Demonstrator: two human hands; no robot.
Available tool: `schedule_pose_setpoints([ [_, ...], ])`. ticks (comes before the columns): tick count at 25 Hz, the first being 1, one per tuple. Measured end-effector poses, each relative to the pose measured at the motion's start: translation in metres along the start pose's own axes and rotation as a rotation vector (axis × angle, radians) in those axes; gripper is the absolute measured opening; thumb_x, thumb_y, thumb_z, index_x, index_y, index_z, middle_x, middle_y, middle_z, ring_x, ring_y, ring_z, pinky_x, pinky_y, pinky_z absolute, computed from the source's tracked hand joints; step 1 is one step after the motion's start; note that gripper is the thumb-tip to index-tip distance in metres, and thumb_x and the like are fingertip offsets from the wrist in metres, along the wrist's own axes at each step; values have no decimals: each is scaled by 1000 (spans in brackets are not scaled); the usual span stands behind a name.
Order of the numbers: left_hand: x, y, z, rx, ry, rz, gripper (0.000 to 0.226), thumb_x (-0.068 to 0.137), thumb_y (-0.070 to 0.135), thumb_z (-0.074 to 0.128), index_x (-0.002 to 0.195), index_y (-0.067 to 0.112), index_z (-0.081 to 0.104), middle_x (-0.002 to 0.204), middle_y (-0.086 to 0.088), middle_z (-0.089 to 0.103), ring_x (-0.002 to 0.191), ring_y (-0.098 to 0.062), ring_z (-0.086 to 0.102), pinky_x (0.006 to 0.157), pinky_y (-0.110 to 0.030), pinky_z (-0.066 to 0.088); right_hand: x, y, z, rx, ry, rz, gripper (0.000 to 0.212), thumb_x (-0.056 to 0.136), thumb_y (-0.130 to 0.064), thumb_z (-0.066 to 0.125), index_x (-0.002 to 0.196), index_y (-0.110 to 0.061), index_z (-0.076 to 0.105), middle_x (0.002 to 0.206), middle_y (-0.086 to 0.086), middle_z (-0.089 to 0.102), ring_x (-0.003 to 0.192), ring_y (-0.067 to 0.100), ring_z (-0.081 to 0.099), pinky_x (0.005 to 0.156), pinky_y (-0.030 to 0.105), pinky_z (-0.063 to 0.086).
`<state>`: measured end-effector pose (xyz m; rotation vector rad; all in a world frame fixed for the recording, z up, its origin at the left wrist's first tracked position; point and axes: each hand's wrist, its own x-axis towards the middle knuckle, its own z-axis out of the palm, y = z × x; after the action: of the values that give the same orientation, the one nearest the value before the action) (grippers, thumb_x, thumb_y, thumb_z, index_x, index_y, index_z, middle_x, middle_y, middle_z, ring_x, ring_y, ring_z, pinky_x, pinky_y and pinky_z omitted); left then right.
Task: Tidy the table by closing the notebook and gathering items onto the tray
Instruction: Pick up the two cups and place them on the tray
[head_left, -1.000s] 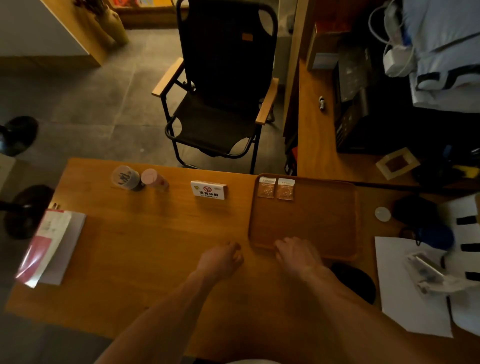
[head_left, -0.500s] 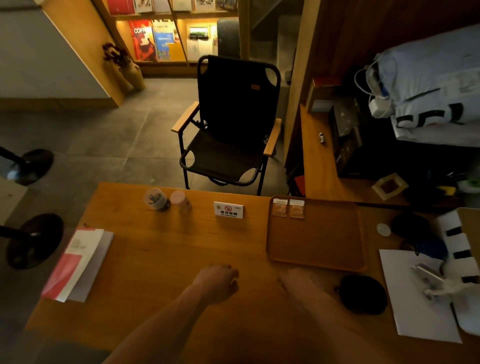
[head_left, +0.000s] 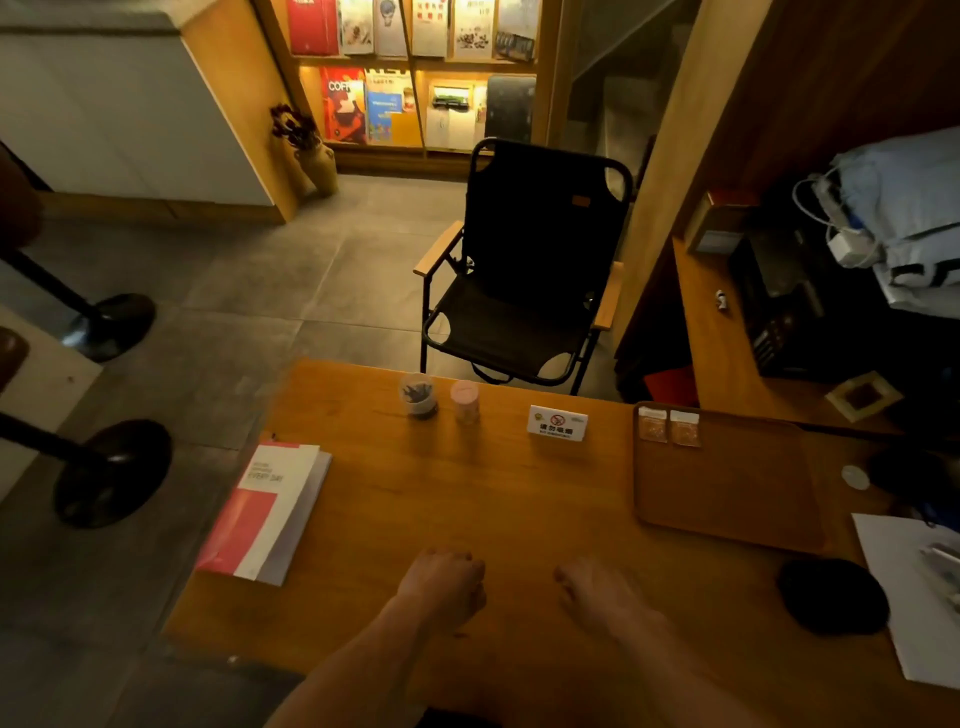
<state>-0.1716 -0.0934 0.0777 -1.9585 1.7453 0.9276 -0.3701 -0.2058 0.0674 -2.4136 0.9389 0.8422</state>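
- Leftmost, near the tabletop (head_left: 519, 499) edge: notebook (head_left: 265, 512), already shut, pink-and-white cover up, one corner close to the overhang. Could slide off if nudged outward in a careless grab.
- Further back: small cup (head_left: 418, 394) with dark bits inside, standing just beside a pink-lidded jar (head_left: 465, 400). Both upright, apart from each other by a sliver. Likely to knock together or tip if taken in one sweep; contents of the cup could spill.
- Front centre: left hand (head_left: 441, 584) curled into a loose fist, gripping nothing visible, low over bare wood.
- Back centre: no-smoking sign (head_left: 557, 422), upright, between jar and tray. Light; easily toppled by a passing sleeve or wrist.
- Just right of the left: right hand (head_left: 597, 590), fingers bent under, knuckles up, also empty as far as can be seen. Somewhat blurred, so exact curl hard to tell.
- Right: tray (head_left: 727, 514), two small packets (head_left: 669, 425) already in its far left corner, rest bare. Could shift if items get dropped in rather than set down.
- Far right: dark pouch (head_left: 831, 603) at the near edge, white sheet (head_left: 893, 587) partly under other things. Dim light there; small pieces easy to miss.
- Judgement: notebook step done, gathering mostly still ahead.
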Motion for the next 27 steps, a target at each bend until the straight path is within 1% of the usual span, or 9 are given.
schedule_pose_setpoints([
  [2,-10,-16,6,-17,2,-30,33,103,34,37,124,16,55,122,-9,58,108,-29,56,95,-45,43,1,-16,-1,-14,10,-9,35,99,-32,42,128,-18,55,133,9,57,121,29,55,94,40,48],
  [5,-16,-31,14,-61,17,-66,32,103,35,38,125,18,55,122,-6,58,108,-26,56,93,-42,45,5,-31,-2,-23,34,-24,35,98,-33,41,127,-18,57,131,10,59,119,30,57,93,40,49],
  [9,-21,-37,14,-140,3,-130,35,102,37,40,131,21,53,128,-4,57,111,-24,56,91,-39,46,8,-22,1,-10,-24,-44,33,99,-29,43,127,-17,57,131,11,58,118,30,56,94,41,49],
  [12,-24,-33,15,-179,-15,-166,38,102,37,41,136,22,50,133,-4,55,116,-24,54,97,-41,44,12,-8,2,19,-69,-66,30,99,-26,45,125,-18,59,128,9,61,115,26,59,92,39,51],
  [16,-31,-33,15,-211,-24,-180,39,102,39,41,136,24,49,135,-2,54,119,-23,53,101,-42,43,10,4,-1,19,-51,-78,30,98,-27,45,124,-20,60,126,9,64,115,27,60,92,39,50],
  [19,-35,-37,15,-222,-29,-186,39,102,40,41,137,24,49,134,-2,55,116,-23,54,98,-40,45,9,8,-5,36,-27,-66,30,98,-28,45,123,-19,61,126,9,64,116,26,60,93,40,50],
  [21,-36,-43,16,-226,-51,-193,39,101,40,42,136,24,50,133,-2,57,114,-23,56,95,-39,48,9,6,-6,38,-33,-58,32,98,-30,45,124,-19,61,128,8,63,117,26,59,94,39,50],
  [25,-31,-63,17,-224,-99,-171,41,100,43,43,137,25,49,132,-3,57,112,-23,57,94,-39,49,16,-7,-7,49,-49,-39,32,99,-29,45,126,-17,60,128,9,63,116,26,59,92,37,50],
  [27,-28,-79,18,-216,-129,-153,42,100,44,43,137,25,48,131,-4,58,112,-23,58,94,-40,50,22,-19,-9,51,-67,-25,33,99,-27,44,126,-15,59,130,10,62,119,27,58,94,37,49],
])
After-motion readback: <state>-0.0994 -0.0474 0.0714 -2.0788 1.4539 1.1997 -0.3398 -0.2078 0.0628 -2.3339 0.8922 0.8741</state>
